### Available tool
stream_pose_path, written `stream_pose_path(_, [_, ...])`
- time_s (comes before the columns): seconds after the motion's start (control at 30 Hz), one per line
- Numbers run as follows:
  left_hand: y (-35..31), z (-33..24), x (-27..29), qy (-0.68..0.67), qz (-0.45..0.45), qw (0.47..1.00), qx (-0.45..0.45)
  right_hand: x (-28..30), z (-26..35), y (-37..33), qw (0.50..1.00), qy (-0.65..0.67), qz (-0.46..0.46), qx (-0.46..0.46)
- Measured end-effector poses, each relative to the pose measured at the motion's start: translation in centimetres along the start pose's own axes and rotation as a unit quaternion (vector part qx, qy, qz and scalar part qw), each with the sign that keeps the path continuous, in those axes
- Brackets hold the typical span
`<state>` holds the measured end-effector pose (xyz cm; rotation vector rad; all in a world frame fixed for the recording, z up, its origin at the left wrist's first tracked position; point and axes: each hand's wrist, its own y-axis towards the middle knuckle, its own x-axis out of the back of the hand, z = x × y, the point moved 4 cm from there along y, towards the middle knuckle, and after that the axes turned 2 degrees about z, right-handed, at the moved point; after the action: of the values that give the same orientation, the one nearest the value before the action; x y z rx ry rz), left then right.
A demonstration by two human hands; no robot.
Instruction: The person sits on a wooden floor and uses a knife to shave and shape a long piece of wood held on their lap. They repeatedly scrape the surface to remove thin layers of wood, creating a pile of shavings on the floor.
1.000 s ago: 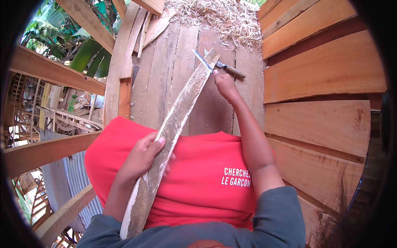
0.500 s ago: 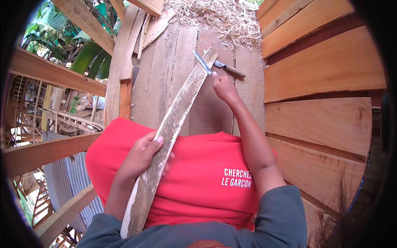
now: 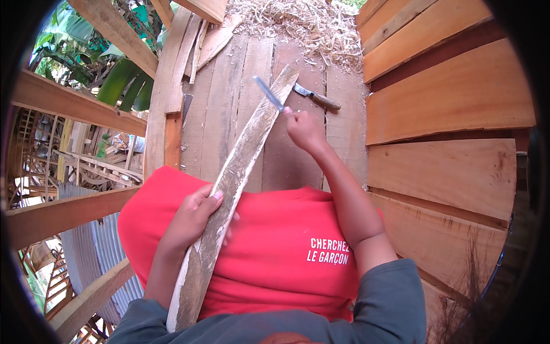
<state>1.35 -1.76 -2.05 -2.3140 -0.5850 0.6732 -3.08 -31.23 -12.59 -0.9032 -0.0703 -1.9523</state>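
Observation:
A long, narrow wooden plank with rough brown faces and pale edges slants from my lap to the floor boards at the far end. My left hand is wrapped around its middle, thumb on top and fingertips showing past the right edge. In my closed right hand is a knife, its handle hidden by the fingers. The blade lies across the plank's upper part, pointing up and left, slightly blurred. Just right of the plank's far end, a second knife with a wooden handle rests on the floor.
A heap of wood shavings covers the far floor boards. Orange-brown plank walls rise close on my right. To the left are open wooden rails, corrugated metal sheet and green leaves. Red cloth covers my lap.
My right hand and the knife have shifted a little left and nearer to me along the plank. The left hand and the plank have hardly moved.

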Motion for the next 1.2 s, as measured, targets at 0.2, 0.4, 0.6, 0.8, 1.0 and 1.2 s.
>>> stream_pose_path(0.2, [-0.1,0.1,-0.1,-0.023,-0.004,1.000,-0.008,1.3,-0.4,0.3,0.996,0.018,-0.005,-0.091])
stream_pose_path(0.4, [-0.5,0.3,-0.1,-0.037,-0.006,0.999,-0.008,0.8,0.5,-0.6,0.998,-0.007,-0.005,-0.060])
stream_pose_path(0.6, [-0.2,0.1,0.0,-0.033,-0.010,0.999,-0.009,-1.7,0.6,-1.1,0.999,0.009,0.046,-0.004])
stream_pose_path(0.8, [-0.1,0.1,0.0,-0.034,-0.014,0.999,-0.018,-2.1,0.3,-1.3,0.998,-0.003,-0.054,-0.044])
stream_pose_path(1.0, [0.1,-0.4,-0.5,-0.017,-0.022,1.000,0.002,-2.5,1.5,-1.4,0.999,0.026,-0.029,-0.012])
stream_pose_path(1.2, [-0.1,-0.4,-0.3,-0.015,-0.021,1.000,-0.013,-1.0,0.3,-0.6,0.995,0.041,-0.054,-0.075])
